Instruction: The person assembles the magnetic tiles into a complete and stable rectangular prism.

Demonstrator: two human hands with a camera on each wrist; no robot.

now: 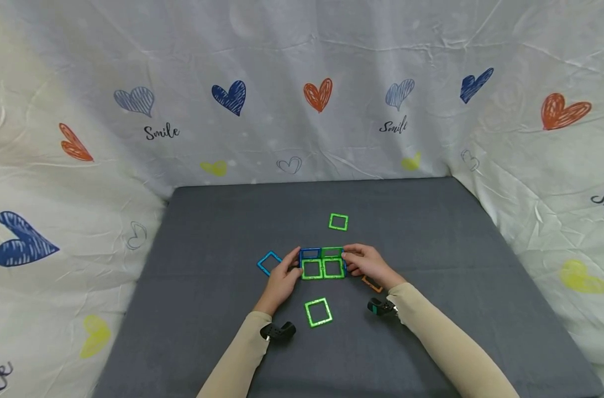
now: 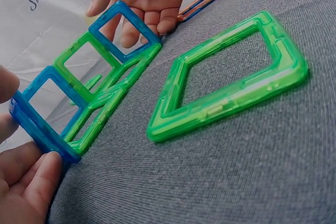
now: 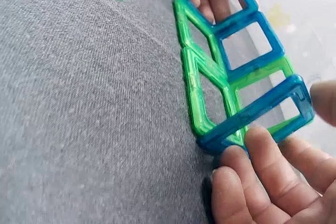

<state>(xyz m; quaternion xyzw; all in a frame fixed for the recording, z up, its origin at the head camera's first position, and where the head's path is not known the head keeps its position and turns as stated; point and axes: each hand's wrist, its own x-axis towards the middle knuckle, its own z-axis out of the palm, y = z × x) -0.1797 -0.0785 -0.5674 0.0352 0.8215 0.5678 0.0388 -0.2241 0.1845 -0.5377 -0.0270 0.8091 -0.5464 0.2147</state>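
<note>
Tile structure (image 1: 323,268) between hands (image 1: 282,281) (image 1: 372,266) (well inside table edges (image 1: 311,184))

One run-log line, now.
left hand: holds left blue tile; right hand: holds right blue tile; flat between: two green tiles

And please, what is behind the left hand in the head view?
Part of a light-blue square frame shows behind the left hand. The hand covers its remaining part; whether anything else lies underneath cannot be seen.
</note>
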